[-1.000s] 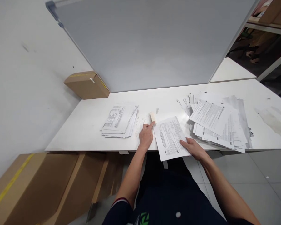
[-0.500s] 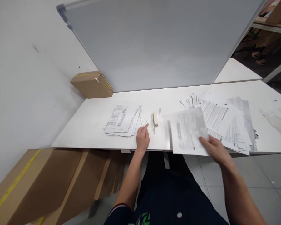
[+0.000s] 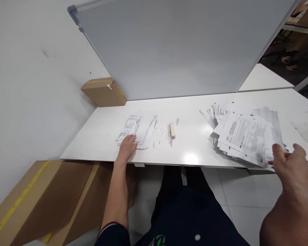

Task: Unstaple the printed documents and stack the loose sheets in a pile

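Right hand (image 3: 291,165) had its grip open, thumb and fingers spread, at the near right corner of the right paper pile (image 3: 246,135); couldn't tell if fingertips touched it. Left hand (image 3: 126,147) lay over the near edge of the left paper pile (image 3: 136,127), fingers partly bent; couldn't tell if that grip pinched a sheet. Right pile was messy, printed sheets fanned at various angles, smaller slips sticking out at its far left. Left pile sat neater, edges slightly off. Between piles, nearer the left one: small cream stapler-like object (image 3: 172,131), dark smudges around it. All on a white table (image 3: 190,109). Big whiteboard (image 3: 179,48) stood along the far edge. Cardboard box (image 3: 105,93) was at the far left corner; larger cartons (image 3: 46,194) sat near left, below table level.
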`<state>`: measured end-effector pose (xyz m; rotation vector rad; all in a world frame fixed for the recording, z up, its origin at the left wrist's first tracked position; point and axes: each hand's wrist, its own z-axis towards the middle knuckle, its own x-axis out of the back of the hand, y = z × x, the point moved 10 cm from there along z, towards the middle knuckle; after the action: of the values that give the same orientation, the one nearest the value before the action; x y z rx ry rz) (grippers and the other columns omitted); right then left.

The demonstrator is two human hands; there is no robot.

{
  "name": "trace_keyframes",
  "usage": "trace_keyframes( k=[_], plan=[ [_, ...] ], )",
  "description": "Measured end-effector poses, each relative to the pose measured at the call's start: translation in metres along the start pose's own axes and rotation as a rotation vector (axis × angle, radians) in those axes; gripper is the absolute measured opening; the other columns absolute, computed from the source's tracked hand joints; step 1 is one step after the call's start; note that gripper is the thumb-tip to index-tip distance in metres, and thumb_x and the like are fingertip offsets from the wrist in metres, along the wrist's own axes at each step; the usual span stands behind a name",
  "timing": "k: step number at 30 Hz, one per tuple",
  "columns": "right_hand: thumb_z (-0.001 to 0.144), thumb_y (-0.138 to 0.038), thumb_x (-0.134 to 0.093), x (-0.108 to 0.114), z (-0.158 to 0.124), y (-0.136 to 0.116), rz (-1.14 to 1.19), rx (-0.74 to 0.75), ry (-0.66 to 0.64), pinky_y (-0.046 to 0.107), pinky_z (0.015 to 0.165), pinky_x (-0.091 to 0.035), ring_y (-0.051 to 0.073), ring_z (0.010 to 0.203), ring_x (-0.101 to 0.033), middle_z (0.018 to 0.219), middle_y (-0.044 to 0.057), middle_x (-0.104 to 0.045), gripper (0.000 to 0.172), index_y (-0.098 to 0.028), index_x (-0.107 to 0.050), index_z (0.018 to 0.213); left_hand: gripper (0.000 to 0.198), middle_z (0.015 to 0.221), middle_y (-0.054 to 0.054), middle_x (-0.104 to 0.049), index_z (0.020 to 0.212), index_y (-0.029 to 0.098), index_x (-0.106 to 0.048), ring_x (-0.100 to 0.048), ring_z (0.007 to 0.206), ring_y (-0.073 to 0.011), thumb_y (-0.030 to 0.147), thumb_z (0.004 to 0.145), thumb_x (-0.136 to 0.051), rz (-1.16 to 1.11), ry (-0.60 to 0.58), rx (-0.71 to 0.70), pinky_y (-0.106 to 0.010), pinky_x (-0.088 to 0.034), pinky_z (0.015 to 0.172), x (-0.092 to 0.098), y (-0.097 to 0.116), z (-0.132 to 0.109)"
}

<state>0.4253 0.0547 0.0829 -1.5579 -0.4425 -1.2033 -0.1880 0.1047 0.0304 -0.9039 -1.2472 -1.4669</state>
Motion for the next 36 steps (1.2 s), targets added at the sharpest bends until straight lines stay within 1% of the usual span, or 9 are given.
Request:
trace_keyframes(
  k=[3,7,14,18,21,25,30,33,36],
  plan=[
    [0.08,-0.063,-0.025,0.015,-0.019,0.003,0.014,-0.174,0.113,0.055,0.083,-0.036,0.043,0.101,-0.05,0.081,0.017,-0.064,0.078,-0.009,-0.027,0.136,0.04,0.123,-0.01,-0.05,0.117,0.017,-0.049,-0.044,0.115,-0.0226,0.03,0.081,-0.044,0.05,-0.063,-0.073,-0.035,-0.035,0.097,-0.003,0.006,0.003],
    [0.08,-0.06,-0.033,-0.004,-0.027,-0.024,0.074,-0.104,0.055,0.049,0.083,-0.039,0.035,0.087,-0.06,0.078,0.013,-0.064,0.069,-0.015,-0.033,0.133,0.035,0.118,-0.008,-0.054,0.113,0.021,-0.053,-0.048,0.11,-0.0228,0.035,0.084,-0.038,0.113,-0.046,-0.113,-0.034,-0.039,0.09,-0.005,0.012,0.005],
    [0.08,-0.051,-0.043,-0.055,-0.047,-0.079,0.164,0.14,-0.086,0.034,0.06,-0.045,0.019,0.06,-0.06,0.089,0.009,-0.064,0.058,-0.017,-0.04,0.127,0.023,0.083,-0.011,-0.061,0.083,0.016,-0.059,-0.056,0.082,-0.021,0.027,0.082,-0.038,-0.022,0.238,0.035,-0.033,-0.04,0.076,0.015,0.008,0.008],
    [0.081,-0.049,-0.043,-0.083,-0.074,-0.113,0.306,0.262,-0.228,0.03,0.055,-0.044,0.016,0.057,-0.058,0.085,0.008,-0.064,0.053,-0.017,-0.044,0.123,0.02,0.057,0.0,-0.05,0.07,0.016,-0.054,-0.05,0.059,-0.0126,0.031,0.08,-0.044,-0.473,0.54,0.328,-0.026,-0.041,0.063,0.051,0.004,-0.012],
    [0.082,-0.049,-0.043,-0.119,-0.101,-0.137,0.485,0.276,-0.473,0.029,0.057,-0.045,0.016,0.057,-0.058,0.083,0.007,-0.063,0.049,-0.018,-0.047,0.12,0.019,0.058,0.003,-0.052,0.07,0.016,-0.052,-0.051,0.057,-0.0096,0.035,0.073,-0.055,-1.117,0.631,0.456,-0.024,-0.044,0.059,0.051,0.021,-0.031],
    [0.081,-0.053,-0.04,-0.178,-0.153,-0.168,0.826,0.128,-0.983,0.03,0.059,-0.05,0.015,0.062,-0.06,0.09,0.008,-0.063,0.049,-0.017,-0.05,0.114,0.017,0.067,0.002,-0.061,0.072,0.015,-0.055,-0.057,0.06,-0.0077,0.024,0.064,-0.068,-1.692,0.531,0.58,-0.021,-0.046,0.059,0.03,0.063,-0.056],
    [0.081,-0.058,-0.038,-0.215,-0.203,-0.203,1.226,-0.228,-1.469,0.033,0.07,-0.051,0.017,0.075,-0.064,0.099,0.012,-0.062,0.053,-0.014,-0.053,0.106,0.016,0.086,-0.004,-0.067,0.082,0.016,-0.061,-0.061,0.08,-0.0112,0.015,0.067,-0.065,-1.915,0.394,0.726,-0.02,-0.05,0.07,0.003,0.094,-0.095],
    [0.079,-0.055,-0.045,-0.223,-0.205,-0.218,1.349,-0.316,-1.473,0.032,0.068,-0.051,0.017,0.073,-0.063,0.091,0.011,-0.064,0.046,-0.015,-0.056,0.099,0.018,0.093,-0.005,-0.066,0.086,0.016,-0.062,-0.061,0.089,-0.0133,0.014,0.068,-0.064,-1.94,0.306,0.754,-0.022,-0.05,0.076,-0.006,0.105,-0.114],
    [0.072,-0.046,-0.06,-0.222,-0.185,-0.222,1.411,-0.296,-1.23,0.029,0.063,-0.05,0.016,0.069,-0.061,0.082,0.006,-0.065,0.034,-0.017,-0.057,0.089,0.017,0.089,-0.004,-0.066,0.083,0.017,-0.061,-0.061,0.087,-0.0143,0.016,0.067,-0.066,-1.883,0.271,0.711,-0.025,-0.05,0.077,-0.009,0.11,-0.128]
  ],
)
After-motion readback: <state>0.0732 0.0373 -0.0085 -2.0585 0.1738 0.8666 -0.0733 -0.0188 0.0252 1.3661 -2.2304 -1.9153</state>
